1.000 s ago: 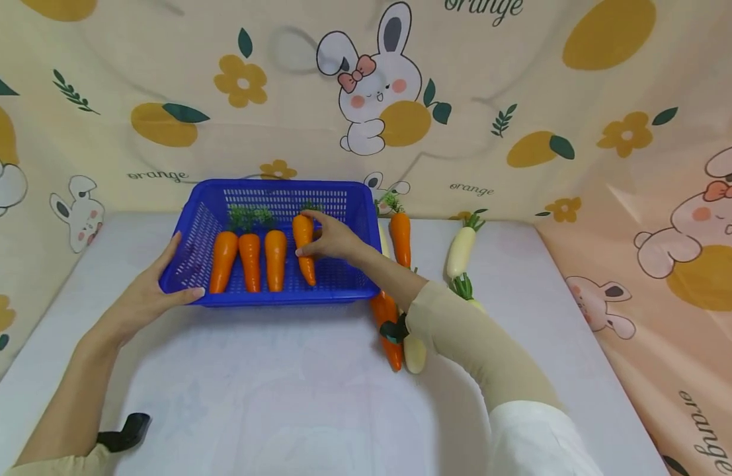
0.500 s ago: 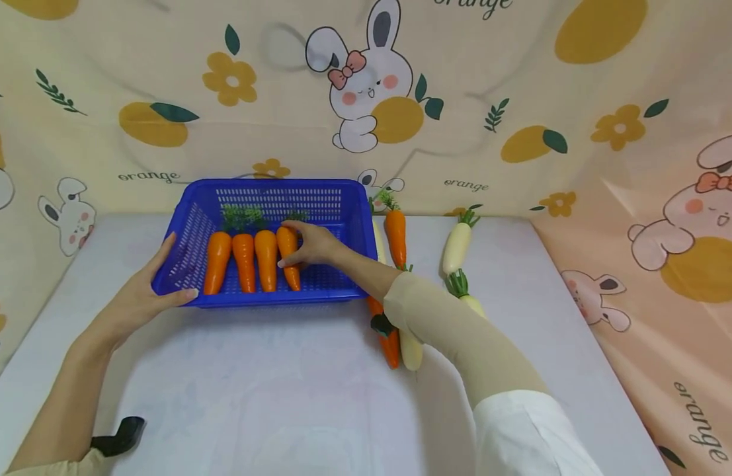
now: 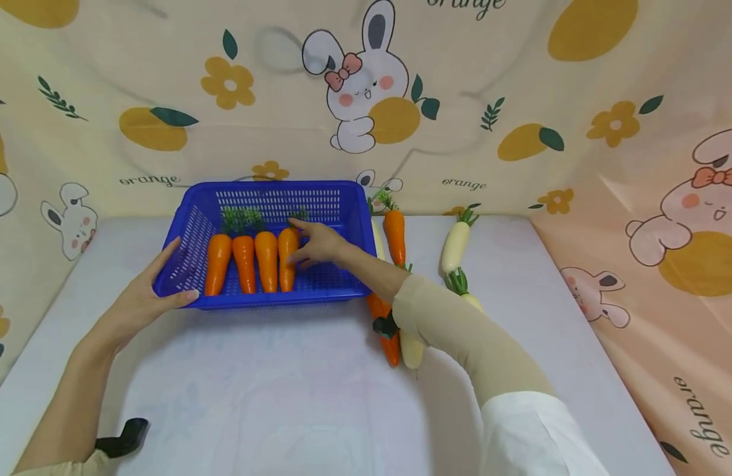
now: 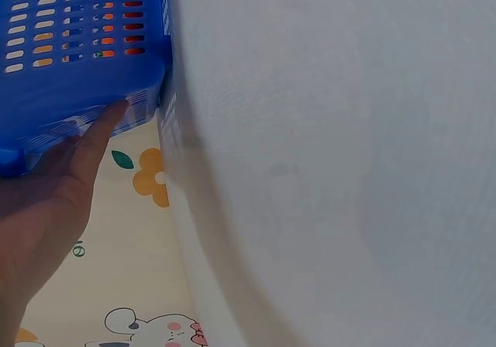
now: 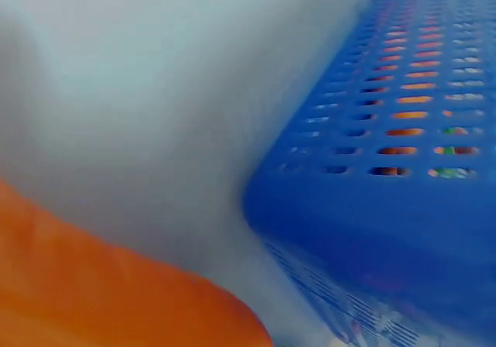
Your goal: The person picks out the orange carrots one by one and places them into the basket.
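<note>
A blue plastic basket point(image 3: 282, 299) stands at the back of the table, tilted toward me. Several orange carrots with green tops lie side by side in its left half, tips toward the front. My left hand point(image 3: 141, 299) holds the basket's front left corner, thumb along the front rim and fingers on the outer side; those fingers also show under the basket wall point(image 4: 85, 80) in the left wrist view. Inside the basket my right hand point(image 3: 323, 243) has its fingers spread right beside the rightmost carrot point(image 3: 287, 277). The right wrist view shows the basket's outside point(image 5: 364, 215), not the hand.
Right of the basket lie more carrots point(image 3: 395, 235) and several white radishes point(image 3: 457, 246), partly hidden under the right forearm. One carrot point(image 5: 116, 293) looms close in the right wrist view. A patterned cloth point(image 3: 258, 152) hangs behind the table.
My right hand has moved left with the carrot, laid it beside the other carrots, and loosened its fingers from it. The left hand stays at the basket corner.
</note>
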`<control>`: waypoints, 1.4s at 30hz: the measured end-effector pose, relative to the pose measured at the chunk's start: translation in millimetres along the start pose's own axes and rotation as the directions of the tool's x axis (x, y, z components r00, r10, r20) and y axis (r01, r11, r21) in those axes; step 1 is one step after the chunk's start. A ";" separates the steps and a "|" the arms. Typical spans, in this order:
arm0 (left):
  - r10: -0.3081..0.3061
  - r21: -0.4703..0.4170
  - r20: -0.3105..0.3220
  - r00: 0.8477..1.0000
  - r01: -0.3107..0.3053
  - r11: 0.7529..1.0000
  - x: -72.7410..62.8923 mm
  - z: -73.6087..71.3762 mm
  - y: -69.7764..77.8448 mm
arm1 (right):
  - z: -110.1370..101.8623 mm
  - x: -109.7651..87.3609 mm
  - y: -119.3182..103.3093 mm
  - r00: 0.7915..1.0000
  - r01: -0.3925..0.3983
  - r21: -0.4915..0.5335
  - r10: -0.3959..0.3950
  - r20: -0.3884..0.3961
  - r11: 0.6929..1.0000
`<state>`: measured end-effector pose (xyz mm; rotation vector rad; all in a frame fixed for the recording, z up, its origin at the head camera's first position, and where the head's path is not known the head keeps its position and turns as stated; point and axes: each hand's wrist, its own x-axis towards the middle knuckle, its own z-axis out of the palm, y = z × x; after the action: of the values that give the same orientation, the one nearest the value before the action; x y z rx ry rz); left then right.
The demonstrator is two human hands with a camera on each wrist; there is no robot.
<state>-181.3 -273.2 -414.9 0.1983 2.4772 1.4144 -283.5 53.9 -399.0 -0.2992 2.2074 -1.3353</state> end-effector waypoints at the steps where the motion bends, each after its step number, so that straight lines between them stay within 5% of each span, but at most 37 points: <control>1: -0.003 -0.002 0.000 1.000 0.003 1.000 -0.2 0.3 -0.3 | -2.3 -1.7 -0.3 1.000 -0.001 0.053 0.000 0.005 0.999; 4: -0.008 0.003 0.000 1.000 0.008 1.000 0.1 0.9 -1.4 | -10.4 -6.5 -0.5 0.999 0.037 0.111 -0.038 0.011 0.993; 20: -0.002 0.011 -0.003 1.000 0.002 1.000 2.0 0.1 3.1 | -63.8 -52.2 -1.0 0.964 0.250 0.048 -0.244 -0.109 0.967; 32: -0.005 -0.009 -0.010 1.000 0.005 1.000 -2.6 -0.4 1.5 | -124.7 -67.9 23.9 0.952 0.269 0.054 -0.257 -0.168 0.962; 42: -0.009 0.003 -0.006 1.000 0.009 1.000 0.4 -0.6 1.7 | -158.9 -66.9 71.0 0.934 0.260 0.135 -0.214 -0.287 0.956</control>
<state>-181.9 -272.7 -413.1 0.1839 2.4821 1.4099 -309.3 237.6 -380.7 -0.3463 2.3108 -1.7805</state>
